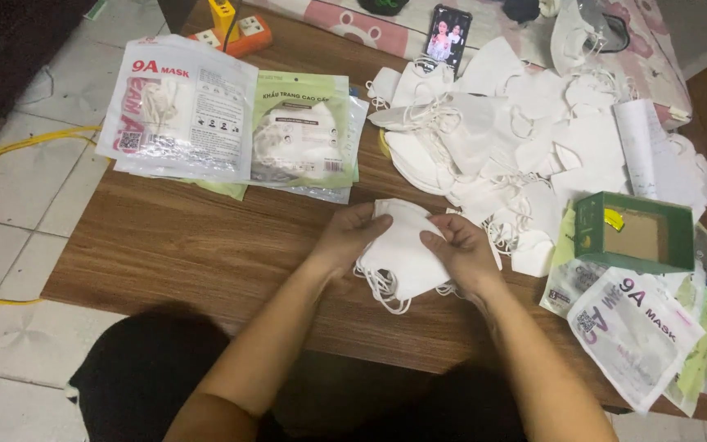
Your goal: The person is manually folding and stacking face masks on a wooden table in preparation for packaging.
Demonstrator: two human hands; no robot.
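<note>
While both hands — left hand (352,236), right hand (461,252) — grip clamped, the mask stack (403,254) sits between them.

White masks (533,147) are heaped on the brown wood-grain tabletop (206,245), a green box (633,233) beside them, an orange power strip (235,34) beyond.

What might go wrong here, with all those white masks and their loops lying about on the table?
1. The stack of white masks held between the left hand and right hand has ear loops dangling below; they may snag or tangle.
2. The big mask pile has loops crossing each other, so pulling one mask might drag others along.
3. The printed pouches overhang the table edge at the right and may slide off.
</note>
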